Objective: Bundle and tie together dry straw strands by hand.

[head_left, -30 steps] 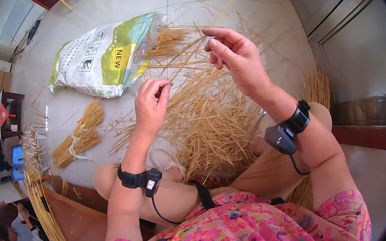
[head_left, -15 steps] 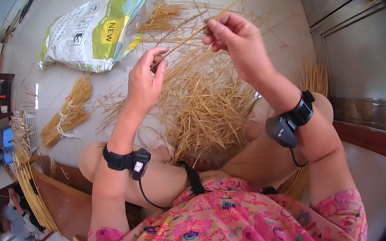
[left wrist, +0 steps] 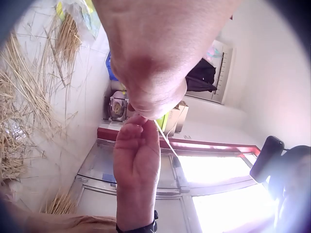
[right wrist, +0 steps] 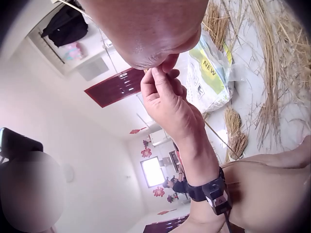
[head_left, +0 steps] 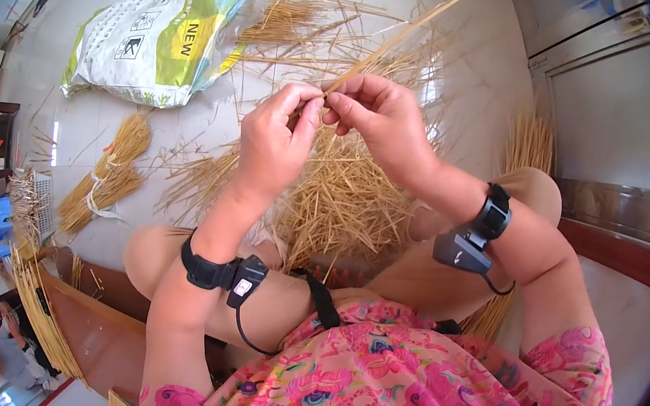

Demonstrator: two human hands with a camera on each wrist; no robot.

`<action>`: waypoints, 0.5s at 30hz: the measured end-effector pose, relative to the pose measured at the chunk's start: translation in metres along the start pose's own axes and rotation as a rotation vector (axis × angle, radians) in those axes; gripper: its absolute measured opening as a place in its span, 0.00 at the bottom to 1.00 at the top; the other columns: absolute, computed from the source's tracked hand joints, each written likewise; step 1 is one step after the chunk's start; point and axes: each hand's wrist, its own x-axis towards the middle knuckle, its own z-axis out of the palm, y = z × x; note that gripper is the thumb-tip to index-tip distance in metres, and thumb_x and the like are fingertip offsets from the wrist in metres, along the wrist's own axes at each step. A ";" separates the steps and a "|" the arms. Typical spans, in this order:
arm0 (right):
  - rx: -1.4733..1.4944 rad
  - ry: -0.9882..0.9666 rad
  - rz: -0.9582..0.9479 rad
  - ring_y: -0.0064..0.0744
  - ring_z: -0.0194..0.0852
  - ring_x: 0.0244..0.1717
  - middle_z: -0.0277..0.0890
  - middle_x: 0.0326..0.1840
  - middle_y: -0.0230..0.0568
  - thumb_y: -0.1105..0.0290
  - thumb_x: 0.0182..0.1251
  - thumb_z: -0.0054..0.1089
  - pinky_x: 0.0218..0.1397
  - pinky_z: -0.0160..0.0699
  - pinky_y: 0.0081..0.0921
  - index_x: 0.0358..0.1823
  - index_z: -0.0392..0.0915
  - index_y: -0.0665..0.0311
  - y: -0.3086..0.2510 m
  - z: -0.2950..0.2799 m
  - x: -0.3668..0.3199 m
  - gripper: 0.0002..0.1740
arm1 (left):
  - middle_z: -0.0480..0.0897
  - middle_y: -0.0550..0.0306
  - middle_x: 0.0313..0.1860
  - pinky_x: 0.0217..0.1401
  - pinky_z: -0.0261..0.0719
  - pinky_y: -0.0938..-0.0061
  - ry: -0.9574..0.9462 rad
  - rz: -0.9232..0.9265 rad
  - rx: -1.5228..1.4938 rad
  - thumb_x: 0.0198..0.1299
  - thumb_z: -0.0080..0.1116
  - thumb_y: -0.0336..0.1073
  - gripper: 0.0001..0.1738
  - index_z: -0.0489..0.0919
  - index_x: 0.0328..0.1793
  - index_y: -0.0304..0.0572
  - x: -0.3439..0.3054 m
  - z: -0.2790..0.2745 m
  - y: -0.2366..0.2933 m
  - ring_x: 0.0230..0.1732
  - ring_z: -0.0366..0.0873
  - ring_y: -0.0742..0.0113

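Note:
In the head view, my left hand (head_left: 278, 135) and right hand (head_left: 385, 121) meet fingertip to fingertip over the floor. Between thumb and forefinger, the right pinches a long straw stalk (head_left: 413, 30) that slants up past the top edge. The left fingertips pinch the same stalk right beside the right thumb. From the right wrist, the left hand (right wrist: 172, 104) shows with curled fingers, and a thin stalk length (right wrist: 221, 138) sticks out behind it. A tangled heap of loose straw (head_left: 354, 203) lies on the floor below the hands.
A white and green plastic bag (head_left: 146, 36) lies at the upper left, with a straw bundle (head_left: 284, 17) at its mouth. Below it is a tied straw bundle (head_left: 107, 174). More straw stands upright (head_left: 530, 144) near the metal door (head_left: 623, 119). My knees flank the heap.
The hands were apart, with the stalk stretched between them half a second ago. Since then the left hand has moved right to meet the right hand's fingertips. The head view has tilted down.

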 end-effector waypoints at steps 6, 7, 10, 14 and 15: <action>0.025 0.017 0.025 0.18 0.76 0.29 0.78 0.28 0.33 0.74 0.63 0.57 0.29 0.74 0.15 0.34 0.76 0.70 -0.002 0.003 -0.003 0.05 | 0.79 0.51 0.25 0.26 0.74 0.71 -0.010 -0.004 -0.006 0.62 0.54 0.29 0.03 0.74 0.40 0.39 -0.004 0.002 -0.001 0.24 0.79 0.62; 0.031 0.021 0.028 0.18 0.76 0.28 0.78 0.28 0.33 0.74 0.63 0.57 0.29 0.73 0.15 0.34 0.76 0.70 -0.002 0.003 -0.004 0.05 | 0.79 0.53 0.25 0.27 0.74 0.74 -0.020 -0.012 0.007 0.62 0.54 0.29 0.03 0.74 0.40 0.38 -0.004 0.002 -0.001 0.24 0.78 0.66; 0.033 0.038 0.029 0.17 0.75 0.27 0.77 0.28 0.33 0.73 0.63 0.58 0.28 0.73 0.15 0.32 0.76 0.69 -0.002 0.005 -0.003 0.06 | 0.79 0.56 0.26 0.28 0.73 0.79 -0.036 -0.004 0.053 0.63 0.54 0.27 0.03 0.73 0.41 0.36 -0.005 0.002 -0.004 0.25 0.75 0.74; 0.006 0.043 0.047 0.18 0.72 0.27 0.76 0.28 0.35 0.75 0.62 0.57 0.29 0.72 0.16 0.34 0.75 0.69 -0.004 0.004 -0.004 0.04 | 0.78 0.52 0.25 0.25 0.72 0.70 -0.027 0.052 0.111 0.62 0.54 0.29 0.03 0.72 0.40 0.40 -0.004 0.002 -0.005 0.24 0.77 0.60; 0.009 0.043 0.048 0.18 0.72 0.27 0.76 0.28 0.35 0.75 0.62 0.56 0.29 0.72 0.16 0.34 0.75 0.69 -0.005 0.004 -0.004 0.04 | 0.79 0.51 0.24 0.24 0.73 0.66 -0.025 0.057 0.119 0.61 0.54 0.30 0.03 0.72 0.39 0.42 -0.004 0.002 -0.004 0.24 0.78 0.53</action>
